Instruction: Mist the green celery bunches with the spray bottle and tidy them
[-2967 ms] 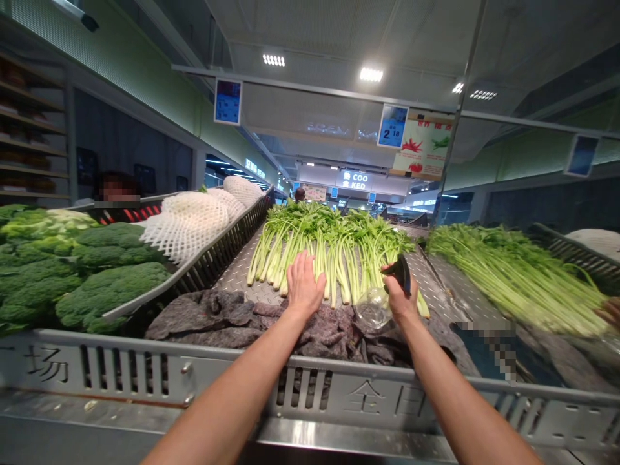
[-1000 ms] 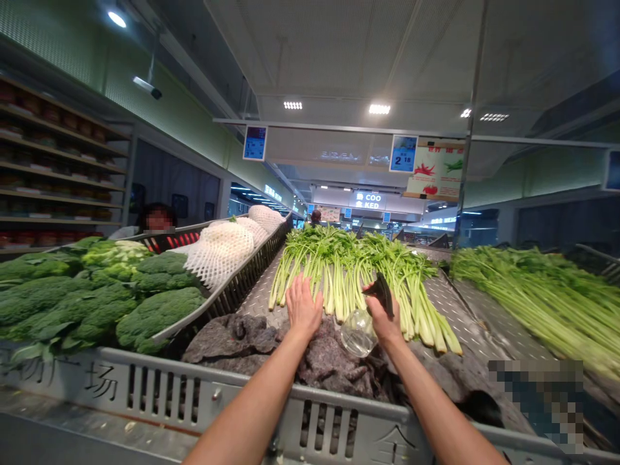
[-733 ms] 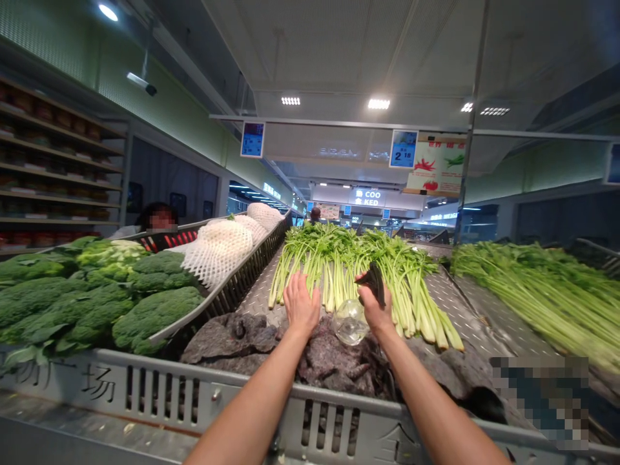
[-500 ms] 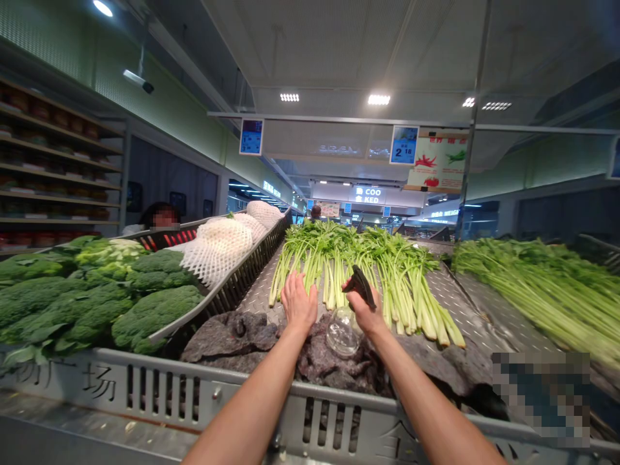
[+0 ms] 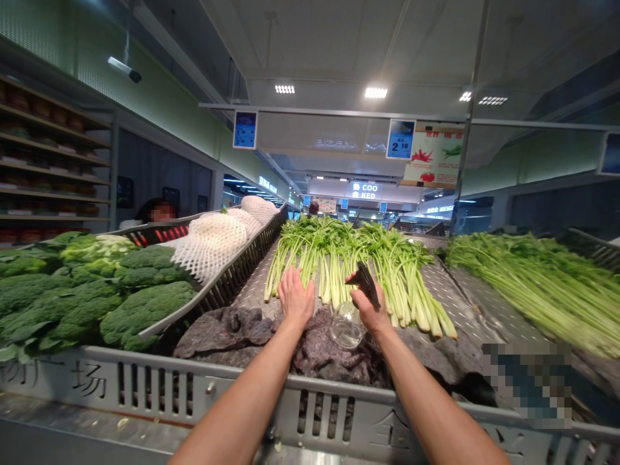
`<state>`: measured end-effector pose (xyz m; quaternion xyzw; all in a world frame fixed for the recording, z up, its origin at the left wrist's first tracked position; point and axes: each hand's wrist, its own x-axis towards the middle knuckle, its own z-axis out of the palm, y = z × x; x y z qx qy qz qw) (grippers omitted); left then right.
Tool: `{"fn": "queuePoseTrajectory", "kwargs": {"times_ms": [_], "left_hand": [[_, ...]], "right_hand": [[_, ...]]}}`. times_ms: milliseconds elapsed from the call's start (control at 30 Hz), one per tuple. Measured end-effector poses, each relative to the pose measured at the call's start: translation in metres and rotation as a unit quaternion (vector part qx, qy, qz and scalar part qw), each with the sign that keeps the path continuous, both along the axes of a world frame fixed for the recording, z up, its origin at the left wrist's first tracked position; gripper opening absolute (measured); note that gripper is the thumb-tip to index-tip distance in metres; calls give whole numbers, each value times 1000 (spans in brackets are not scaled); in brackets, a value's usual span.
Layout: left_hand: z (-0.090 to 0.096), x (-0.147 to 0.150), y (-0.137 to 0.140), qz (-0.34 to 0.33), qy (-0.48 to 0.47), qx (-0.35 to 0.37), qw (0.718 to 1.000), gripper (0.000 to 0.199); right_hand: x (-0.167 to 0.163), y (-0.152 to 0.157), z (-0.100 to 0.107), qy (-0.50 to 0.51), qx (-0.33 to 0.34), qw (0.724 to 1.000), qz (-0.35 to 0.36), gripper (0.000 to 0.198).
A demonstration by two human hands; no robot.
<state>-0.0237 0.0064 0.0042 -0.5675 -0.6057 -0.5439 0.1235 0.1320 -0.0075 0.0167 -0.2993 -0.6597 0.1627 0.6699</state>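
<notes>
Spray bottle [image 5: 346, 328], axis slanting, black head [image 5: 368, 287] uppermost

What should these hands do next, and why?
Probably a light squeeze of the black, trigger-shaped top on the clear, rounded bottle: the right hand grips it there, close to the row of green, pale-stalked celery, while the left hand is open near the stalk ends.

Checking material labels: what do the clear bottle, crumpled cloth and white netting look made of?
Clear bottle: likely glossy plastic; see-through with highlights, though glass isn't ruled out. Its black top: probably duller plastic.
Crumpled cloth: seemingly felted textile, matte; mottled, soft folds.
White netting: probably plastic foam, matte; thick-stranded open mesh.
</notes>
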Motion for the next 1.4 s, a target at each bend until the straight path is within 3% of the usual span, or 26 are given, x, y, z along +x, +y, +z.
{"fn": "queuePoseTrajectory", "kwargs": {"times_ms": [233,633,933,1400], "left_hand": [[-1,4,0,-6,18,3,1000,40],[-2,7,-2,-22,33,-2,999,42],[0,10,-5,-32,53,-9,998,51],[-1,9,-5,-35,53,-13,998,49]], "right_hand": [[7,5,1,19,22,997,-67,24],[17,11,1,49,60,993,-91,29],[32,11,2,44,26,993,-107,22],[63,9,-2,56,16,984,-169,25]]}}
